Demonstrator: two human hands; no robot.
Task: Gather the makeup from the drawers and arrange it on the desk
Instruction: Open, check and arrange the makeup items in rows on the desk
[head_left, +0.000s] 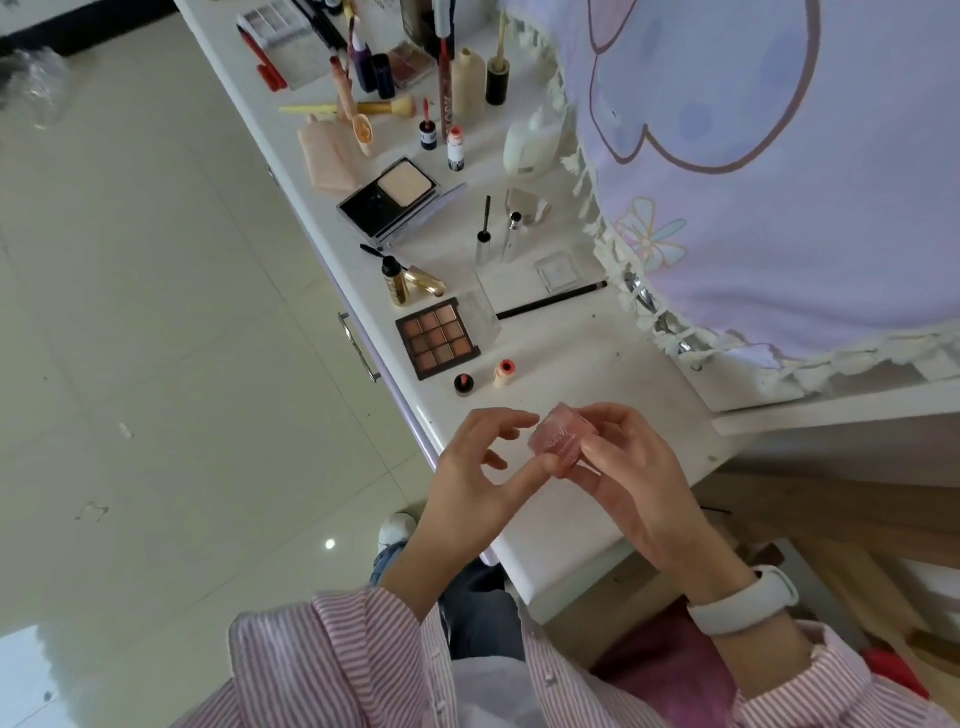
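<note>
A small pink square compact (558, 439) is held over the near end of the white desk (571, 364). My right hand (631, 467) grips it from the right side. My left hand (480, 465) touches its left edge and underside with thumb and fingertips. On the desk beyond lie a brown eyeshadow palette (439, 338), an open powder compact (397, 200), two small lip pots (464, 383), mascaras (410, 278), a black pencil (550, 300), brushes and lipsticks (454, 148).
A lilac fringed cloth (779, 182) covers the mirror at the right. The desk's front edge has a closed drawer with a metal handle (358, 345). Pale tiled floor (156, 364) lies to the left. A wooden stool or frame (831, 545) stands at the lower right.
</note>
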